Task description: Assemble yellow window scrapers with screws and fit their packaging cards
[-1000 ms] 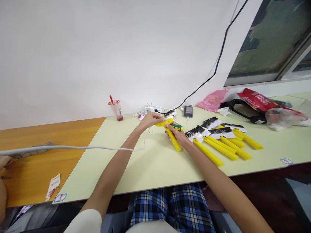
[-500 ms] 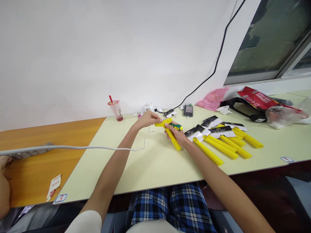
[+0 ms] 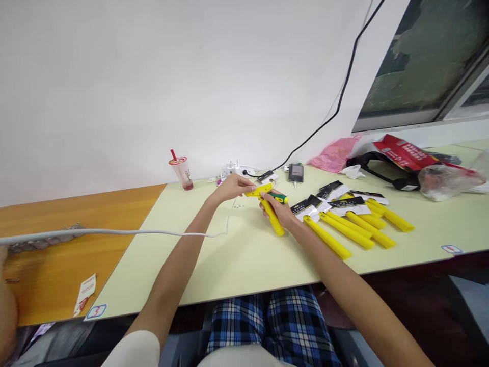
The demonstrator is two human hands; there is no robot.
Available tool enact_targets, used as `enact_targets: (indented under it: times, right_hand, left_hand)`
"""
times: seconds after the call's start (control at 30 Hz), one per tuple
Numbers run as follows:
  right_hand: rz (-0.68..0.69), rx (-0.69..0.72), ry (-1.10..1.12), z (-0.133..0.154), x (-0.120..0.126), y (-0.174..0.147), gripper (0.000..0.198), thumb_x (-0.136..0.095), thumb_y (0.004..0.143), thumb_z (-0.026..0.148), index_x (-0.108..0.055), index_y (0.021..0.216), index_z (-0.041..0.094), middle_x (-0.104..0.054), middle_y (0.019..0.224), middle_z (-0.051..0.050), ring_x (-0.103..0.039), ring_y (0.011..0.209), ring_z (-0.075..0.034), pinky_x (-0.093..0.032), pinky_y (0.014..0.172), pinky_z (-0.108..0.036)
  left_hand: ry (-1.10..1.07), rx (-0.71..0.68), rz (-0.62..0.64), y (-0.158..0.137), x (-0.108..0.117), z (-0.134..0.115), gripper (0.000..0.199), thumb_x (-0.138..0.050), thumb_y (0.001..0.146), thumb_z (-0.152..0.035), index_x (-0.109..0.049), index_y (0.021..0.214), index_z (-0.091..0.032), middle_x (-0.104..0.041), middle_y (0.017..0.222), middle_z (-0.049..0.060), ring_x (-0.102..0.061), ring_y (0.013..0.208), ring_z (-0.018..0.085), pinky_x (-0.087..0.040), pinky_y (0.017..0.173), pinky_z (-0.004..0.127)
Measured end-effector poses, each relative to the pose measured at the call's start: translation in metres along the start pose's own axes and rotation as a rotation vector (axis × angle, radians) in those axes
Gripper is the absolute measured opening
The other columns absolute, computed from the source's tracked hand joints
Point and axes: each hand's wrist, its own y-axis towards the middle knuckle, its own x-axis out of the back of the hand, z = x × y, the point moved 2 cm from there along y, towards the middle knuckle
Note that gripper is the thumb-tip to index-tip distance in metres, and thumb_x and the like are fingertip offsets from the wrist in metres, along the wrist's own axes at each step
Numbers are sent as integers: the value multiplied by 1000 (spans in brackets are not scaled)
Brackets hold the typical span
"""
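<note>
A yellow T-shaped scraper (image 3: 273, 219) is held above the pale table, its wide head up and its handle slanting down toward me. My left hand (image 3: 234, 187) pinches the left end of the head between thumb and fingers. My right hand (image 3: 278, 208) is closed round the upper handle, thumb near the head. That same hand also holds a screwdriver with a green and yellow handle (image 3: 278, 197), which points out to the right; its shaft is hidden. Several tiny pieces (image 3: 239, 206), too small to name, lie on the table just beyond the scraper.
Several yellow scrapers with card tags (image 3: 347, 232) lie to the right. Behind are a small screen device (image 3: 295, 173), chargers (image 3: 231, 169) and a drink cup (image 3: 182, 174). A white cable (image 3: 153, 232) crosses from the left. Another person's arm (image 3: 6, 306) shows at the left edge.
The scraper head and both hands have shifted very slightly right and up. At the left edge, the other person's hand has moved out of sight, leaving the forearm.
</note>
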Motion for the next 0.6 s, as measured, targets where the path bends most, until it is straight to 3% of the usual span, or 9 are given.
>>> enact_targets:
  times: [0.2, 0.6]
  right_hand:
    - [-14, 7, -3, -2, 1, 1, 49, -103, 73, 50, -67, 98, 26, -70, 89, 1, -63, 63, -14, -44, 39, -24]
    - [-36, 6, -16, 0, -1, -1, 53, -104, 72, 54, -67, 95, 25, -68, 88, 0, -62, 62, -13, -44, 38, -23]
  left_hand:
    - [-42, -23, 24, 3, -2, 6, 32, -84, 93, -43, -92, 113, -20, -87, 112, 11, -79, 94, 22, -62, 74, 28]
    - [-73, -47, 6, 4, -5, 5, 30, -85, 92, -40, -92, 114, -20, -88, 110, 10, -79, 93, 22, -65, 77, 30]
